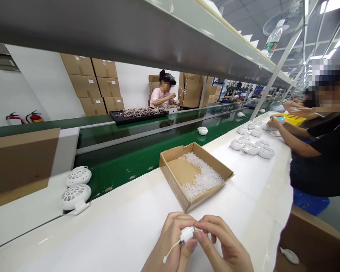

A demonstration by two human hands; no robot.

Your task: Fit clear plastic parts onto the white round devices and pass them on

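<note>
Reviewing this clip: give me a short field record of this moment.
Left hand: grips a small white part with a thin pale wire trailing from it
Right hand: pinches the same part from the other side
Nearest: open cardboard box of clear plastic rings
Beside: white vented round housings at left; more at right
Surface: white workbench along a green conveyor belt
Others: seated co-worker across the belt; co-worker's arm at right
</note>
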